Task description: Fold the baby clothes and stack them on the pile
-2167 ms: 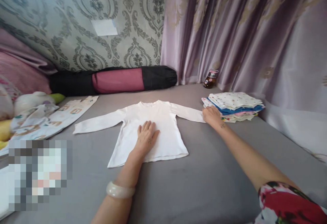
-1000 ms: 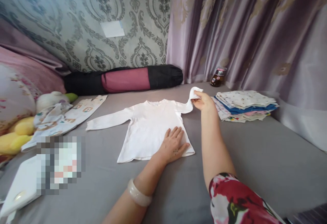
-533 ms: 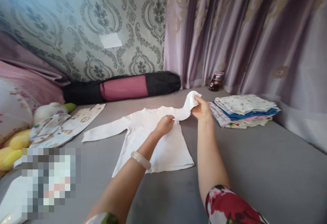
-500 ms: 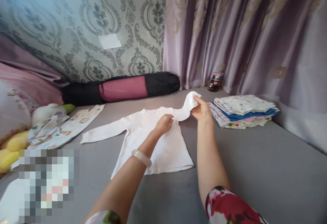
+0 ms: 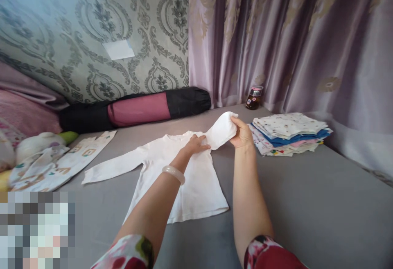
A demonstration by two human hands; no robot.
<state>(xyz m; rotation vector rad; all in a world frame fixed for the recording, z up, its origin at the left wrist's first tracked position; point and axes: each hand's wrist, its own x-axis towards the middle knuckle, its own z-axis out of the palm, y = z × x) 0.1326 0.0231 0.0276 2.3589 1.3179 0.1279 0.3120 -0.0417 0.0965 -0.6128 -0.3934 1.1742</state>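
A white long-sleeved shirt (image 5: 196, 187) lies spread on the grey bed sheet, its collar toward the wall and one sleeve stretched out to the left. My right hand (image 5: 242, 133) is closed on the cuff end of the other sleeve, lifting it off the bed, thumb on top. At that sleeve's shoulder rests my left hand (image 5: 196, 144), palm down on the fabric with its fingers apart. A pale bangle (image 5: 173, 175) circles my left wrist. Part of the shirt's left side is hidden behind my left forearm.
To the right sits a stack of folded clothes (image 5: 290, 134), with a dark bottle (image 5: 253, 99) behind it. A long black and pink bag (image 5: 138, 110) lies along the wall. Patterned garments (image 5: 73, 160) and a plush toy (image 5: 37, 148) are at the left. A blurred patch covers the lower left corner.
My left hand has opened from a closed pose and spread onto the shirt's shoulder. The lifted sleeve, bent before, now looks straighter and flatter in my right hand. The view has shifted slightly right.
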